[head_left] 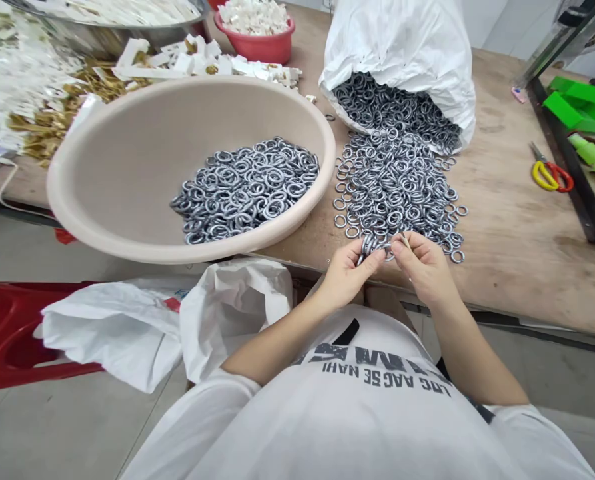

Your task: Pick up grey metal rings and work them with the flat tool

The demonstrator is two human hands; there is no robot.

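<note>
Several grey rings (368,247) are gripped in my left hand (350,272), bunched side by side between thumb and fingers. My right hand (424,267) is closed in a pinch on a thin pale strip (406,241), whose exact kind I cannot make out. One more ring lies between the two sets of fingertips. Just beyond both hands spreads a loose heap of grey rings (402,180) on the wooden table (517,247). It spills from the mouth of a white sack (402,40). To the left, a large beige basin (122,153) holds a pile of similar rings (247,190).
Scissors (551,170) with yellow and red handles lie at the right, near green trays (577,110) and a dark metal frame (562,153). White and brown pieces (177,63) and a red bowl (257,47) stand behind the basin. White bags (227,313) hang below the table edge.
</note>
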